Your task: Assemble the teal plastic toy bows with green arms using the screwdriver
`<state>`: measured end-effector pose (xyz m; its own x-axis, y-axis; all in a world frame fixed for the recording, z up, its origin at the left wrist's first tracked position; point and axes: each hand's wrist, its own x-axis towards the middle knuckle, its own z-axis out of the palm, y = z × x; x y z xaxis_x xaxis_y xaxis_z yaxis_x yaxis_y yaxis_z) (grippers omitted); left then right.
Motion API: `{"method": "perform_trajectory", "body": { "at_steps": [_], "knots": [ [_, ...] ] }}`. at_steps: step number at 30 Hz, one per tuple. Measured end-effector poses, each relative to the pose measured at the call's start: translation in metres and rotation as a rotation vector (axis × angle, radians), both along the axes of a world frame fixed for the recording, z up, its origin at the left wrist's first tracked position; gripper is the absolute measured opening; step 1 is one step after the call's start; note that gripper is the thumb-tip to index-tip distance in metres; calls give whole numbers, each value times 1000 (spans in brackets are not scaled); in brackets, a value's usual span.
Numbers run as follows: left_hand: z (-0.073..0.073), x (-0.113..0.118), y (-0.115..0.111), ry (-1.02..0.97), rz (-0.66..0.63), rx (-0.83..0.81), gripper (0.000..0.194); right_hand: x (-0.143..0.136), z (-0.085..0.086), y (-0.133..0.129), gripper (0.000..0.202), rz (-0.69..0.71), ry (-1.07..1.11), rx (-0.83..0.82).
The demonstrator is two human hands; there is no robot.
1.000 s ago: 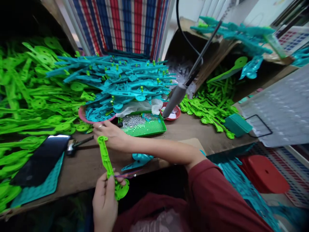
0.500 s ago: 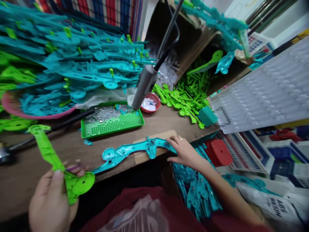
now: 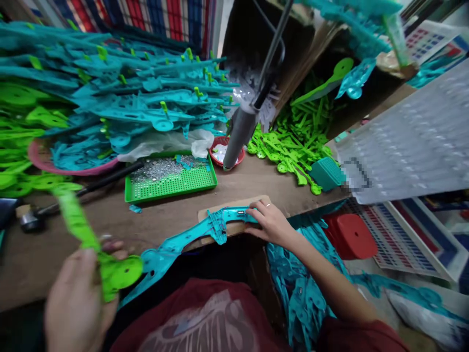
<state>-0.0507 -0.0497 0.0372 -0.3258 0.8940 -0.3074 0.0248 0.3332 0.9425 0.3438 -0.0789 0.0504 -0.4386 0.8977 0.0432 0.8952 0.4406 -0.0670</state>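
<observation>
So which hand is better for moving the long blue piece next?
Probably the right hand: its fingers are at one end of the blue piece. The left hand is busy holding the green piece.

I take this for a workshop that deals with plastic parts in bulk, nothing like a home. On my feed, long teal parts (image 3: 157, 93) are stacked deep along the back of the worktop (image 3: 242, 183), and lime-green parts (image 3: 289, 151) spill from a cardboard box (image 3: 306, 63). A grey cylindrical tool (image 3: 240, 132) hangs from a rod, and a hammer (image 3: 106, 180) lies near a pink basket (image 3: 76, 172) of small teal pieces. I also see a perforated green tray (image 3: 172, 187) holding silvery bits, probably metal, though too small for me to identify.
</observation>
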Motion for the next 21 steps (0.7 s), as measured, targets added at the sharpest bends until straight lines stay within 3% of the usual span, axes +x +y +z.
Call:
{"method": "perform_trajectory", "body": {
  "at_steps": [3, 5, 8, 13, 16, 17, 19, 21],
  "knots": [
    [-5, 38, -17, 2, -296, -23, 50, -11, 1, 10, 22, 119, 120, -90],
    [-14, 48, -20, 95, -465, 3, 59, -13, -1, 16, 16, 71, 352, -209],
    [-23, 46, -16, 161, -535, 23, 63, -5, 0, 30, 21, -188, 702, -319],
    [-28, 39, -14, 168, -570, 62, 56, 45, 24, 51, 29, -388, 751, -408],
    [-32, 37, -18, 125, -546, 76, 54, 86, 41, 32, 15, -566, 680, -431],
    [-34, 36, -19, 101, -533, 74, 54, 95, 43, 20, 19, -603, 645, -440],
    [-37, 34, -19, 69, -517, 56, 55, 98, 38, -9, 30, -658, 578, -463],
    [-37, 32, -18, 35, -521, 25, 56, 80, 20, -35, 33, -703, 540, -413]
  ]
}}
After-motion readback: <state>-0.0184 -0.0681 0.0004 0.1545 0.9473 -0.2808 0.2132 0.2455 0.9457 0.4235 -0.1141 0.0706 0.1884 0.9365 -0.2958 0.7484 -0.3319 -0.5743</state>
